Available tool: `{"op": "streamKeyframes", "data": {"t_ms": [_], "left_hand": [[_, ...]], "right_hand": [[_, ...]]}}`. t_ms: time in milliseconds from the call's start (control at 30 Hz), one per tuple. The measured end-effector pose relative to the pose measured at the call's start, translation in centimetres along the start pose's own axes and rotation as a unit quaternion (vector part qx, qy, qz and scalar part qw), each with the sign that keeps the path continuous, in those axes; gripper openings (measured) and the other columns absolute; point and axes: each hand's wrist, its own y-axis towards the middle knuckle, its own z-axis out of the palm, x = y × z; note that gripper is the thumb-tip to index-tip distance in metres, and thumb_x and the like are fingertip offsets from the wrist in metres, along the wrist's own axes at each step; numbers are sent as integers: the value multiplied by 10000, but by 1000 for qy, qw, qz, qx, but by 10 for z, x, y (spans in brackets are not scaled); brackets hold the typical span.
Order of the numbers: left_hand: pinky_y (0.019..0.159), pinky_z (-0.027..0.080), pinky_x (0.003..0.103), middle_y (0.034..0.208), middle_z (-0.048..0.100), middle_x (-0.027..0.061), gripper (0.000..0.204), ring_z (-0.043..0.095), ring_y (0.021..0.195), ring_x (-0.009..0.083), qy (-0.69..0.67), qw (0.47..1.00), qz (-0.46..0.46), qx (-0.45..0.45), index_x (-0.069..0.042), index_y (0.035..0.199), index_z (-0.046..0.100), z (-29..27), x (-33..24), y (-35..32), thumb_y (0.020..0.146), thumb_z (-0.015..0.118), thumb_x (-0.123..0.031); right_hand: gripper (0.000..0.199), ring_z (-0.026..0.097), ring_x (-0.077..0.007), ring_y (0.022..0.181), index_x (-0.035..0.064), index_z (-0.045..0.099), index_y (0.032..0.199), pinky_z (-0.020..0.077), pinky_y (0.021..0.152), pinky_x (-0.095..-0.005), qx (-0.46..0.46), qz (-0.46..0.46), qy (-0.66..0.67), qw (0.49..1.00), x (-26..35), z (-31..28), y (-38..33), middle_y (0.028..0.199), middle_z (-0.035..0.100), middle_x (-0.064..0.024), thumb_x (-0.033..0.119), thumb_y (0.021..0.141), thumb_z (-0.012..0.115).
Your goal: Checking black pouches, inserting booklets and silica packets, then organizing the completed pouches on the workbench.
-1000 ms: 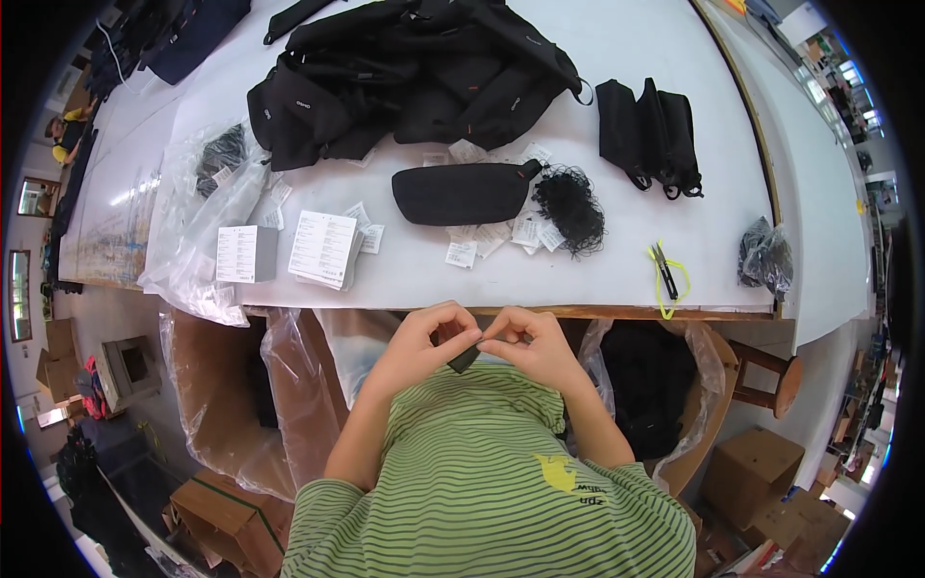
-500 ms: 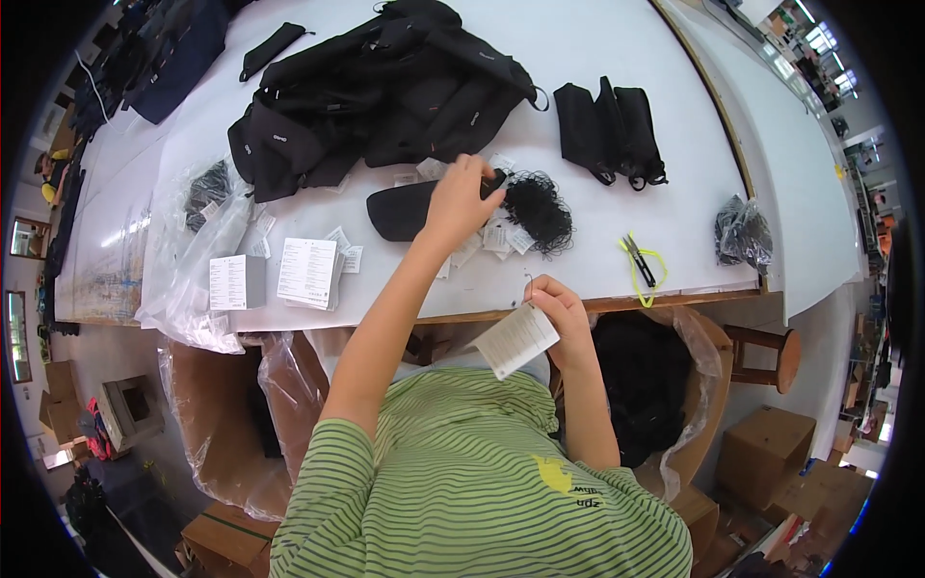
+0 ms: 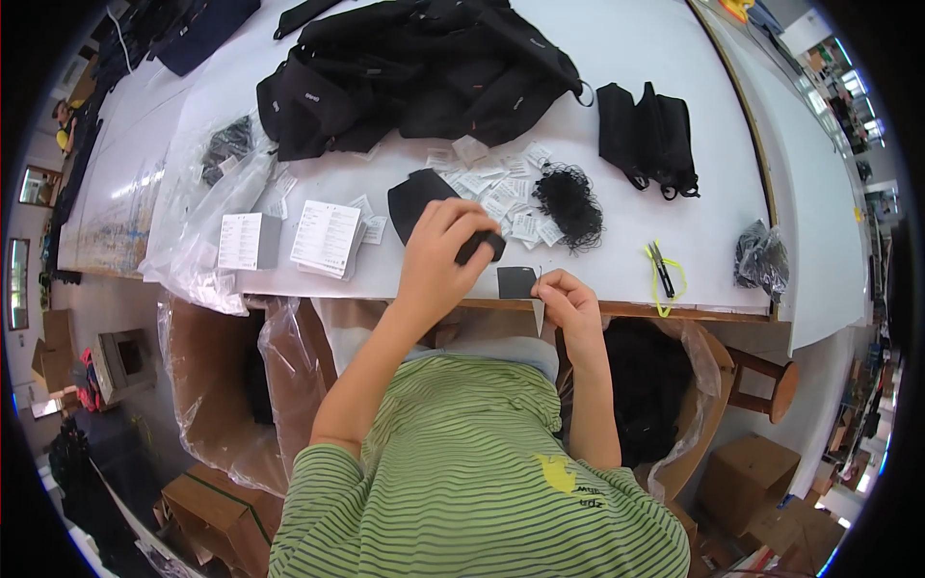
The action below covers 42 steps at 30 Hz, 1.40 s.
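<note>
My left hand [image 3: 443, 252] is closed round one end of a soft black pouch [image 3: 412, 196], tilted over the front part of the table. Close to its right, at the table's front edge, my right hand [image 3: 570, 297] pinches a folded hang tag [image 3: 516, 281] and its thin black string. The tag's dark face and a white panel both show. Beyond the hands lie scattered small white labels [image 3: 501, 200] and a tangle of black string loops [image 3: 570, 207]. Two stacks of white printed tags, the nearer one [image 3: 328, 236] and another [image 3: 243, 241], stand left of the pouch.
Black bags [image 3: 424, 82] are heaped at the back, with more black pouches [image 3: 644, 140] to their right. Thread snips [image 3: 663, 272] on a yellow cord and a plastic-wrapped black bundle [image 3: 761, 260] lie right. Clear plastic [image 3: 198, 241] covers the left front; a wooden stool [image 3: 782, 390] stands below.
My left hand has brought the pouch's end toward me and the right hand, uncovering more white labels. The hang tag has turned from its printed white side to show its dark face.
</note>
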Motion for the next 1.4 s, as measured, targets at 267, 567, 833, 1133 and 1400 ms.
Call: {"op": "streamKeyframes", "data": {"t_ms": [267, 567, 833, 1133, 1400], "left_hand": [[655, 389, 348, 764, 538, 43, 213, 491, 674, 211, 5, 967, -203, -152, -81, 812, 622, -29, -10, -91, 656, 767, -88], [519, 319, 259, 623, 486, 4, 137, 425, 575, 102, -98, 920, -344, -160, -9, 855, 672, -36, -14, -125, 729, 720, -34], [507, 319, 205, 670, 511, -12, 148, 422, 576, 57, -187, 899, -364, -155, 12, 925, 684, -38, -17, -127, 777, 685, -1], [567, 353, 190, 822, 563, 0, 58, 455, 617, 48, -142, 916, -296, -231, -10, 874, 653, -42, -15, -121, 818, 653, 5], [540, 318, 181, 694, 539, -20, 63, 426, 585, 25, -496, 762, -388, -150, -7, 942, 576, -57, -17, -119, 887, 592, -34]], "right_hand": [[75, 331, 7, 528, 17, 633, 883, 242, 473, -184, 42, -104, -251, 962, -14, 63, 15, 585, 453, 85, 90, 889, 623], [100, 545, -195, 516, 69, 628, 900, 418, 490, -320, 130, -244, -425, 862, -26, 94, 13, 619, 572, -59, 132, 829, 660], [130, 585, -232, 607, 71, 618, 931, 449, 538, -348, 157, -336, -442, 817, -28, 88, 12, 677, 592, -59, 107, 812, 655], [123, 555, -112, 678, 52, 571, 985, 432, 621, -255, 141, -173, -248, 943, -23, 79, 1, 738, 558, -15, 78, 873, 615], [94, 556, -99, 760, 26, 542, 988, 444, 729, -242, 227, -40, 9, 973, -20, 57, 2, 872, 597, -42, 32, 898, 567]]}}
